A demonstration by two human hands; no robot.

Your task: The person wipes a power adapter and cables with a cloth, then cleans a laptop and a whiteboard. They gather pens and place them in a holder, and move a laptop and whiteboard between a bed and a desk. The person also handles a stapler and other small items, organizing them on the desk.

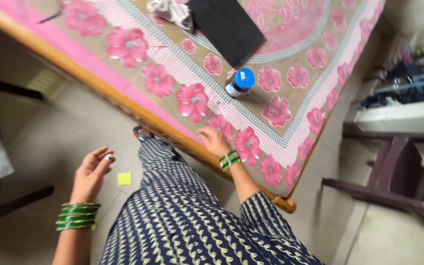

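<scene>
Right hand (214,141) rests flat, fingers spread, on the bed (138,105) edge, apparently for support, grasping nothing. Jar (240,82) stands upright on the bed, beyond that hand, apart. Left hand (91,174) hangs beside the bed, loosely curled, empty.

Pink-flowered bedsheet (290,93) lies spread flat over the wooden-edged bed, right fingertips (206,133) resting near its edge

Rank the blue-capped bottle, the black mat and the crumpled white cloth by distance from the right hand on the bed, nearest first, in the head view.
From the right hand:
1. Blue-capped bottle, standing just beyond the hand on the floral bedsheet.
2. Black mat, farther up the bed.
3. Crumpled white cloth, at the mat's left edge, farthest.
</scene>
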